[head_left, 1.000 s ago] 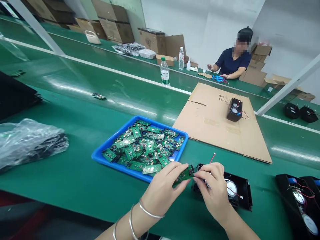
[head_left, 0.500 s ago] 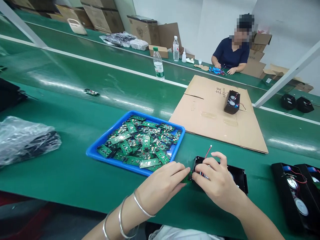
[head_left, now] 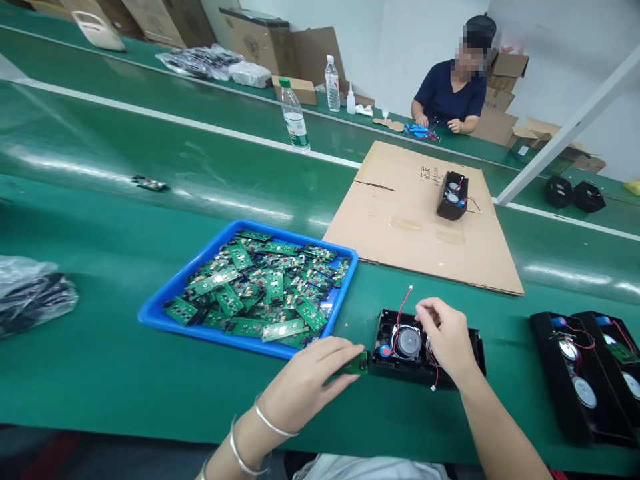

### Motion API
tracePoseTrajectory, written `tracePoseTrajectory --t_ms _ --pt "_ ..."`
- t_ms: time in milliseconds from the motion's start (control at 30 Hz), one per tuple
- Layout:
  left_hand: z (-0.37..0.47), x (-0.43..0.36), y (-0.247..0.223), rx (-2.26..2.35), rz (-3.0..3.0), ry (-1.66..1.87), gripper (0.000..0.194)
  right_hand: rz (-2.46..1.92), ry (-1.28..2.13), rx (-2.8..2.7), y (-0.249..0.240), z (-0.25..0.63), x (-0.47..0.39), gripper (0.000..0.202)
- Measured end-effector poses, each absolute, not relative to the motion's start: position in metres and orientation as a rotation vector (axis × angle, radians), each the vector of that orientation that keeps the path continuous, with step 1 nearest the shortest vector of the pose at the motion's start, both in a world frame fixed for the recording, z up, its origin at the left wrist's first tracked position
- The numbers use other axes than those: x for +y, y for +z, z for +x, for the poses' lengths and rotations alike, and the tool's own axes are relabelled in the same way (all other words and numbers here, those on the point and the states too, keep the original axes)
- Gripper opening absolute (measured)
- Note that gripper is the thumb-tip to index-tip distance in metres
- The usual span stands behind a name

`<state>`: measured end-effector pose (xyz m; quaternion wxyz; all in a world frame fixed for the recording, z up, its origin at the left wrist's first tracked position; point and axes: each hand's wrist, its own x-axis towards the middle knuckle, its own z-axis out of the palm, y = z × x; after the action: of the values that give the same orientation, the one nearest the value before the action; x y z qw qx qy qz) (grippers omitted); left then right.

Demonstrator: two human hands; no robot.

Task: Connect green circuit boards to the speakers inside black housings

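My left hand [head_left: 320,373] pinches a green circuit board [head_left: 357,363] by its end, just left of an open black speaker box [head_left: 400,375]. Inside that box sit a round speaker [head_left: 409,342] and a small blue cylindrical part [head_left: 385,351]. A red wire [head_left: 402,312] with a white plug rises from the box, and a second wire [head_left: 436,368] hangs over its front edge. Over the box's right half is my right hand [head_left: 447,337], thumb and fingers closed together. Whatever its fingertips hold, if anything, is too small to make out. This hand hides the second speaker.
Left of the box, a blue tray [head_left: 150,313] holds many circuit boards. Behind lies a cardboard sheet [head_left: 380,220] bearing another speaker box [head_left: 453,197]. More open boxes [head_left: 560,400] stand at right. A water bottle [head_left: 295,123] is farther back; a co-worker [head_left: 450,93] sits across.
My right hand has lifted from the box's left end and moved right, uncovering the speaker and wires. The board in my left hand shows more clearly. The camera view has shifted.
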<state>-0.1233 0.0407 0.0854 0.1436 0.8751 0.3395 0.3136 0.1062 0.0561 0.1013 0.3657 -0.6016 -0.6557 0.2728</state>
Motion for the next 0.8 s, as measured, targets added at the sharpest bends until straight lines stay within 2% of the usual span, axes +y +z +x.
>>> tracePoseTrajectory --t_ms 100,200,400,467,567,700,800 --pt "-0.12 0.035 0.073 1.26 2.295 1.093 0.022 -1.693 1.047 -1.356 0.088 0.107 0.067 0.029" --pt "-0.114 0.03 0.068 1.363 2.17 1.194 0.021 -1.606 1.173 -1.309 0.087 0.097 0.079 0.041" --pt "-0.11 0.028 0.072 1.359 1.72 1.257 0.023 -1.468 1.31 -1.382 0.1 0.088 0.078 0.037" --pt "-0.107 0.03 0.071 1.293 1.315 1.247 0.024 -1.512 1.122 -1.545 0.1 0.09 0.07 0.034" --pt "-0.099 0.034 0.066 1.117 0.909 1.157 0.033 -1.51 0.539 -1.919 0.098 0.088 0.055 0.031" --pt "-0.088 0.034 0.063 1.008 0.82 1.119 0.045 -1.34 0.0 -2.228 0.099 0.081 0.041 0.033" --pt "-0.085 0.032 0.066 1.009 0.818 1.149 0.041 -1.285 -0.14 -2.25 0.102 0.076 0.037 0.03"
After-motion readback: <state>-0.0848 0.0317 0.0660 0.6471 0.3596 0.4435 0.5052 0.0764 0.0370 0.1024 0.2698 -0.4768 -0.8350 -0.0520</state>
